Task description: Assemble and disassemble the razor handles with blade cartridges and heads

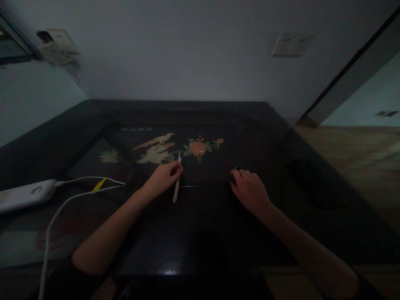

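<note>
My left hand (162,178) is closed round a thin white pen-like stick (176,187), which lies along the dark glossy table (200,233) with its tip pointing away from me. My right hand (250,189) rests palm down on the table to the right, fingers curled over something small and dark that I cannot make out. Just beyond both hands the tabletop shows an inlaid picture of a pale bird (156,148) and an orange flower (198,148).
A white power bank (23,196) lies at the left edge with white cables (78,191) and a yellow tag (99,184) running from it. Wall sockets (292,43) sit on the back wall. Wooden floor (359,154) opens to the right.
</note>
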A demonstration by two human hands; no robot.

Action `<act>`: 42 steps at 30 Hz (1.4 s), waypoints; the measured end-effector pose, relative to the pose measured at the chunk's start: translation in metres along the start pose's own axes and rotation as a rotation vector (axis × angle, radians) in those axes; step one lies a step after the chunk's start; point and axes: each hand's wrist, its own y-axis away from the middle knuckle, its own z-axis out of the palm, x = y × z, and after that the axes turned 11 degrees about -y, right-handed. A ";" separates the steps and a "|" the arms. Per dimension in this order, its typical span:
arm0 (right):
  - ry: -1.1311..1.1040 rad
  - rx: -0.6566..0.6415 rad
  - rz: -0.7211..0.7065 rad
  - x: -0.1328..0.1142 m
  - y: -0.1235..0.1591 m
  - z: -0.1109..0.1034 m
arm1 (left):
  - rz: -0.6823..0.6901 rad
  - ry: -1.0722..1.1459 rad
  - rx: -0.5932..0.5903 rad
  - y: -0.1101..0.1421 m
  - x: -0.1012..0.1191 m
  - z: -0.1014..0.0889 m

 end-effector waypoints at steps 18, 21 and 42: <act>-0.173 -0.149 -0.014 -0.039 -0.019 -0.017 | -0.019 -0.253 -0.134 0.007 0.007 0.003; -0.196 -0.147 -0.062 -0.064 -0.028 -0.018 | -0.007 -0.249 -0.122 0.010 0.015 0.005; -0.428 -0.129 -0.054 0.000 -0.041 -0.024 | -0.018 -0.215 -0.013 0.015 0.026 0.019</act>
